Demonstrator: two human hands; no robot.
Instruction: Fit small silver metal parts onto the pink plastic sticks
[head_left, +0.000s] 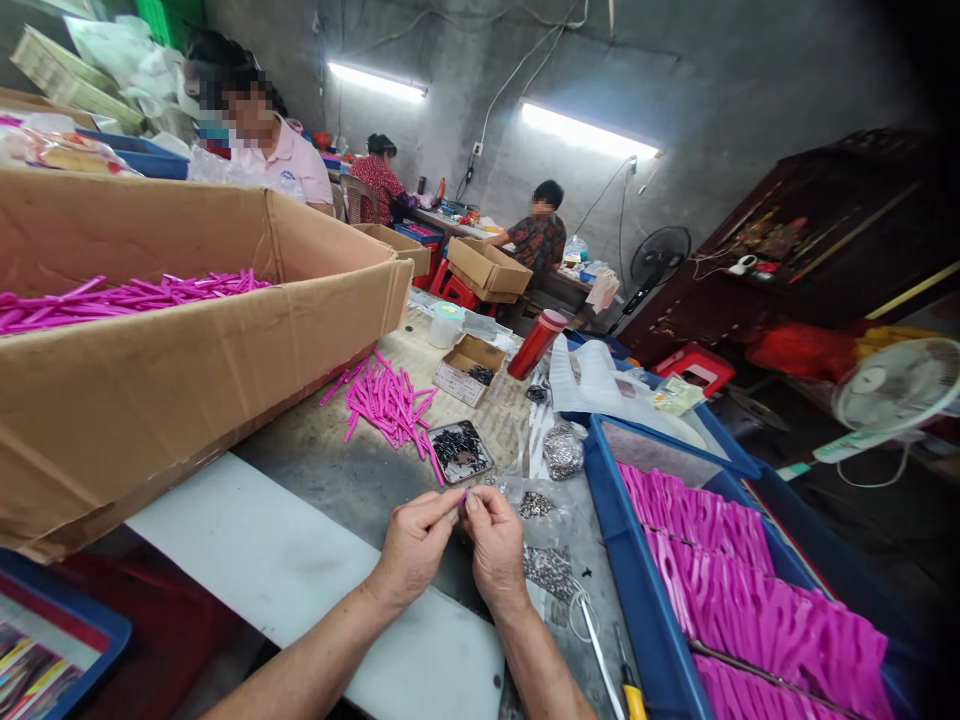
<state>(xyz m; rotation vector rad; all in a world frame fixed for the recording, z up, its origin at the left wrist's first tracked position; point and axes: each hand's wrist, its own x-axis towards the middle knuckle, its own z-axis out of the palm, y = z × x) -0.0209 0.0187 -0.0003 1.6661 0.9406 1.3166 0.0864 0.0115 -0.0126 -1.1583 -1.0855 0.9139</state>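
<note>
Head view: left hand [414,545] and right hand [496,545] both in a tight pinch, fingertips nearly meeting on a small purple piece [463,497] above the bench [292,430]; fingers hide most of it. Step in hand reads as two-handed fine work on that piece; exact action, can't tell. Next move calls for steady fingertips, I'd judge. Tray [469,473] of black parts [454,448] sits just beyond, loose magenta sticks [386,400] far-left of it, blue bin [625,540] right.
</note>
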